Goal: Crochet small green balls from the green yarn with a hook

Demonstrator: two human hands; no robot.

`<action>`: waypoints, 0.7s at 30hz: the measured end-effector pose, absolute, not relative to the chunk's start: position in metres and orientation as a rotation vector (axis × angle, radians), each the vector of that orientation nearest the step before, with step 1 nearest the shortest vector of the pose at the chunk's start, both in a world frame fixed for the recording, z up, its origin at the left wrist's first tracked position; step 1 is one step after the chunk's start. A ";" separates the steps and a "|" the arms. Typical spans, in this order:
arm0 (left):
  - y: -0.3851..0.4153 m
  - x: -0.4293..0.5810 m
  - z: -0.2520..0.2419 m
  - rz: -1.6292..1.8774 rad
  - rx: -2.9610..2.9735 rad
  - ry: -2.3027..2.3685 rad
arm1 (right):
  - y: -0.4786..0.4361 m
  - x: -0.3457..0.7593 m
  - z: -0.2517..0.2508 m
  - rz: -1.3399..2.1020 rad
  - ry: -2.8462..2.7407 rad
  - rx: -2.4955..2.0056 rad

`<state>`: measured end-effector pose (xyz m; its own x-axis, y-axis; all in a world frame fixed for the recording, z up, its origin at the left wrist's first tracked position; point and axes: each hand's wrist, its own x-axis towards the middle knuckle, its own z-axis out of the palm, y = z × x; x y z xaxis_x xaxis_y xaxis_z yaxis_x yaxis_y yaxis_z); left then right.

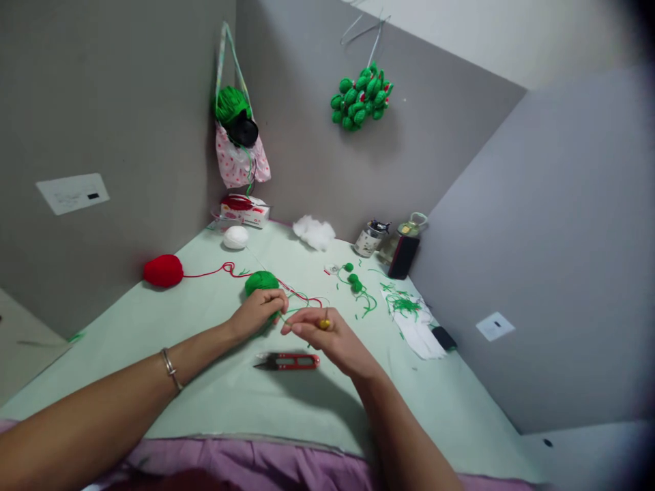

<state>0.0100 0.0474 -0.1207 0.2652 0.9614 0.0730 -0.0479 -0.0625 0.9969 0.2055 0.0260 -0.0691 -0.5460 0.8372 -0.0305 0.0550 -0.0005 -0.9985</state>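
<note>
My left hand (260, 310), fingers pinched together, holds green yarn (293, 311) just in front of a green yarn ball (261, 282). Close by on its right, my right hand (330, 337) is closed round a slim tool with a yellow end (324, 324), which looks like a crochet hook. Its fingertips meet the yarn near the left hand; the worked piece is too small and covered to make out. Below both hands, red-handled thread snips (291, 361) lie on the table. A red yarn strand (304, 297) passes behind the hands.
A red yarn ball (164, 271) lies left, a white ball (236, 237) and stuffing (314, 232) behind. Small green balls (355, 282), yarn scraps (404, 303), a tin (369, 240) and a dark phone-like block (404, 257) are right. A yarn bag (240, 160) hangs on the wall.
</note>
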 end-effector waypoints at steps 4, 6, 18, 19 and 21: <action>0.039 0.015 -0.121 1.041 1.150 0.832 | 0.045 0.217 -0.077 1.619 -1.369 -0.953; 0.036 0.018 -0.119 1.024 1.082 0.753 | 0.056 0.223 -0.081 1.603 -1.286 -0.961; 0.031 0.015 -0.112 0.869 0.956 0.555 | 0.062 0.225 -0.088 1.618 -1.221 -0.939; 0.031 0.015 -0.113 0.871 0.952 0.561 | 0.061 0.224 -0.088 1.621 -1.236 -0.941; 0.030 0.016 -0.116 0.878 0.960 0.572 | 0.060 0.224 -0.088 1.631 -1.274 -0.947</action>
